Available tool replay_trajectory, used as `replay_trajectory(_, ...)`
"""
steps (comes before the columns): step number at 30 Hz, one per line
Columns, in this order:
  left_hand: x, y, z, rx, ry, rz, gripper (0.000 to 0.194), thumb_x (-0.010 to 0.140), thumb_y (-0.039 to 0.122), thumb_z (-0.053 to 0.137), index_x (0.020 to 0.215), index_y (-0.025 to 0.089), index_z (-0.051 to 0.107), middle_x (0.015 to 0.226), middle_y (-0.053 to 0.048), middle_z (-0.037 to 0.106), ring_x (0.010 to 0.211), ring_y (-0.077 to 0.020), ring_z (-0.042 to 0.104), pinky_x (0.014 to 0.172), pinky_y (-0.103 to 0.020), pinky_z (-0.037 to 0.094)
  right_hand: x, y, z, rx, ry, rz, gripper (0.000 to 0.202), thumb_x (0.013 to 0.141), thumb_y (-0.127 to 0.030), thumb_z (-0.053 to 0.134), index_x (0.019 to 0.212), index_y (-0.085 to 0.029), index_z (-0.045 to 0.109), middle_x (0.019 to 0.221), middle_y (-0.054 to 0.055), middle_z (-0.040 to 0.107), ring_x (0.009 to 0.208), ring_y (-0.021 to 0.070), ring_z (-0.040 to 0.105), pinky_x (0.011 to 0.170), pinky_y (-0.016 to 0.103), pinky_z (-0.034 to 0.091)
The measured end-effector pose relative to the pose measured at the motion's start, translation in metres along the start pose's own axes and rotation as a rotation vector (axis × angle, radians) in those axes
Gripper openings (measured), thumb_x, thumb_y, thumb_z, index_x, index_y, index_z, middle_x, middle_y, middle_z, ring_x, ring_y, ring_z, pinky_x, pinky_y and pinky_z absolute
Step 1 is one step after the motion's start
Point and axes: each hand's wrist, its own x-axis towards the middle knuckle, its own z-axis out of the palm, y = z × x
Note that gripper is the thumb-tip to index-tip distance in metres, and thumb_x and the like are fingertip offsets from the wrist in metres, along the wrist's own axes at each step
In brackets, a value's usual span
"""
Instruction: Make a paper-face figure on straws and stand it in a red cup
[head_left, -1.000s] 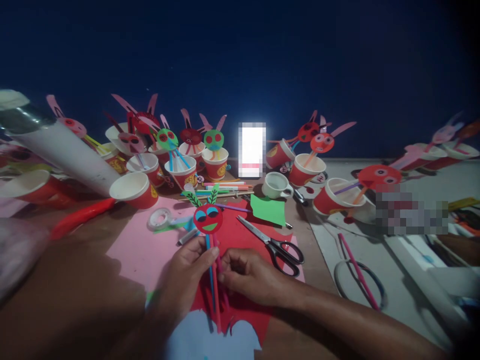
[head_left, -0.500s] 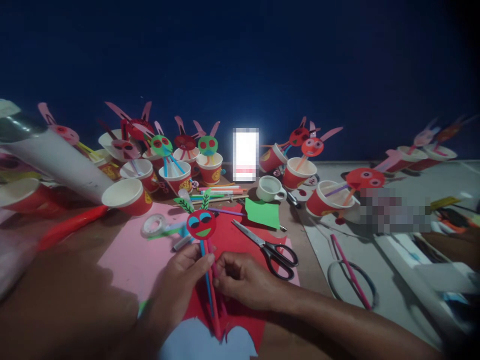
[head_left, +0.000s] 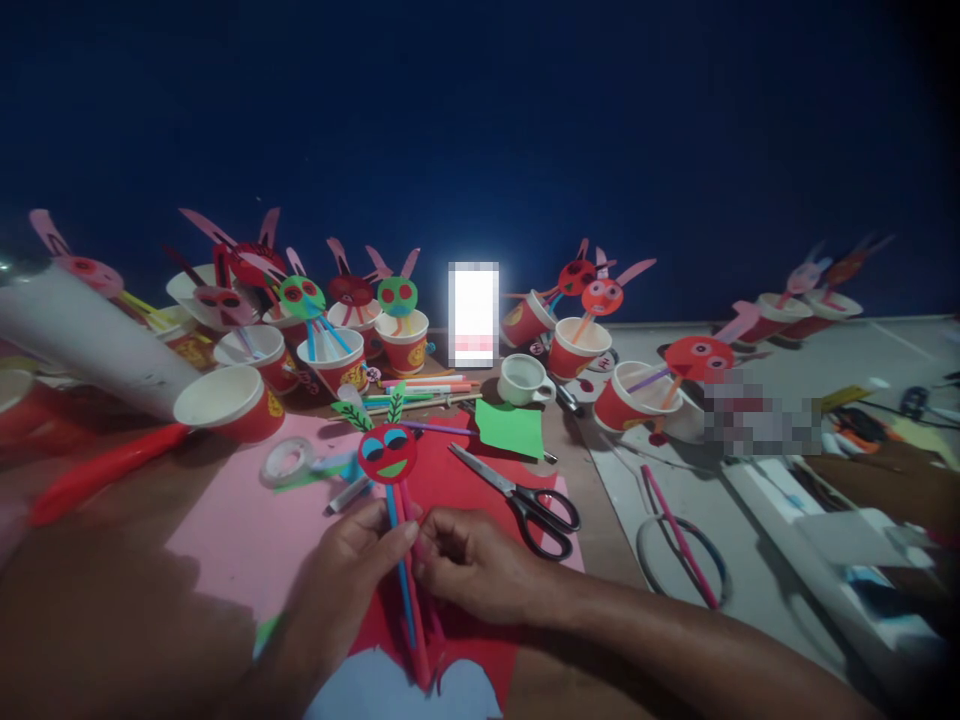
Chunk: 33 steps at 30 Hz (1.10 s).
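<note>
My left hand (head_left: 358,560) is closed around a blue straw (head_left: 403,585) and a pink straw (head_left: 417,640). Above my fingers these carry a round red paper face (head_left: 388,455) with blue-and-black eyes, a green mouth and green leaf-patterned ears. My right hand (head_left: 480,565) pinches at the pink straw's side, just right of my left thumb; the exact fingertip contact is partly hidden. Red paper (head_left: 487,640) lies under both hands, with pale cut paper (head_left: 367,690) nearest me. Black-handled scissors (head_left: 536,505) rest just beyond my right hand.
Red paper cups (head_left: 244,400) with straw-and-paper rabbit figures line the back. A tape roll (head_left: 286,460) sits on pink paper (head_left: 225,540) at left. A white cup (head_left: 525,378), green paper (head_left: 510,430) and a glowing phone (head_left: 474,312) stand or lie ahead. Another pink straw (head_left: 679,535) lies right.
The whole scene has shifted slightly left as the camera view turned a little right. Both hands keep nearly the same hold on the straws.
</note>
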Motion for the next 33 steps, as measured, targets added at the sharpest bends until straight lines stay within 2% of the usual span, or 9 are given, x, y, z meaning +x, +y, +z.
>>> replay_trajectory(11,-0.001,0.004,0.004,-0.002,0.031,-0.004,0.028,0.080,0.031,0.064,0.105,0.018,0.065,0.082,-0.004,0.071,0.076,-0.0187,0.065,0.076,-0.029,0.048,-0.001,-0.001,-0.002,-0.032,-0.022,-0.033,0.012,0.083,-0.021,0.053,0.075,-0.016,0.045,0.066,-0.005,0.042,0.057,0.0064,0.037,0.052,0.017,0.032)
replay_trajectory(15,-0.002,0.001,0.001,0.020,0.016,-0.002,0.021,0.080,0.029,0.065,0.097,0.017,0.066,0.080,-0.004,0.071,0.068,-0.0158,0.062,0.071,-0.028,0.048,-0.005,-0.004,-0.006,-0.179,-0.052,-0.081,0.010,0.086,-0.021,0.049,0.077,-0.017,0.045,0.067,-0.005,0.043,0.058,0.0069,0.037,0.052,0.017,0.032)
replay_trajectory(18,-0.003,-0.001,-0.003,0.034,-0.012,-0.006,0.016,0.082,0.029,0.063,0.093,0.017,0.066,0.082,-0.004,0.070,0.072,-0.0144,0.062,0.074,-0.027,0.047,-0.007,-0.007,-0.008,-0.295,-0.061,-0.103,0.011,0.086,-0.021,0.048,0.077,-0.018,0.046,0.067,-0.005,0.044,0.058,0.0072,0.038,0.052,0.018,0.031)
replay_trajectory(20,-0.003,-0.001,-0.005,0.025,-0.021,-0.006,0.016,0.082,0.029,0.063,0.094,0.018,0.065,0.083,-0.003,0.070,0.076,-0.0144,0.062,0.076,-0.026,0.047,-0.006,-0.007,-0.007,-0.222,-0.069,-0.089,0.013,0.087,-0.025,0.048,0.076,-0.017,0.046,0.067,-0.004,0.044,0.058,0.0071,0.039,0.052,0.018,0.032)
replay_trajectory(22,-0.003,0.001,-0.004,0.006,-0.021,-0.003,0.019,0.082,0.031,0.064,0.096,0.018,0.065,0.083,-0.003,0.070,0.076,-0.0146,0.062,0.074,-0.025,0.047,-0.004,-0.005,-0.004,-0.044,-0.084,-0.025,0.020,0.087,-0.033,0.049,0.076,-0.017,0.046,0.066,-0.004,0.045,0.056,0.0068,0.041,0.051,0.018,0.034)
replay_trajectory(26,-0.005,0.007,0.003,-0.049,0.022,-0.001,0.023,0.078,0.033,0.067,0.092,0.015,0.066,0.077,-0.004,0.070,0.068,-0.0153,0.063,0.066,-0.025,0.050,0.001,0.000,0.002,0.233,-0.071,0.128,0.034,0.080,-0.049,0.056,0.073,-0.017,0.047,0.059,-0.004,0.051,0.047,0.0062,0.041,0.047,0.018,0.034)
replay_trajectory(29,-0.006,0.010,0.007,-0.098,0.012,-0.019,0.024,0.076,0.034,0.068,0.091,0.015,0.066,0.073,-0.004,0.070,0.059,-0.0158,0.063,0.058,-0.026,0.050,0.003,0.001,0.002,0.281,-0.045,0.133,0.035,0.077,-0.050,0.058,0.071,-0.017,0.048,0.057,-0.004,0.052,0.046,0.0066,0.042,0.048,0.019,0.035)
replay_trajectory(33,-0.005,0.011,0.009,-0.119,0.011,-0.021,0.024,0.075,0.033,0.070,0.090,0.014,0.065,0.070,-0.004,0.070,0.057,-0.0158,0.064,0.056,-0.025,0.051,0.004,0.002,0.002,0.302,-0.036,0.104,0.035,0.077,-0.049,0.058,0.068,-0.017,0.049,0.056,-0.004,0.053,0.048,0.0078,0.045,0.052,0.021,0.037)
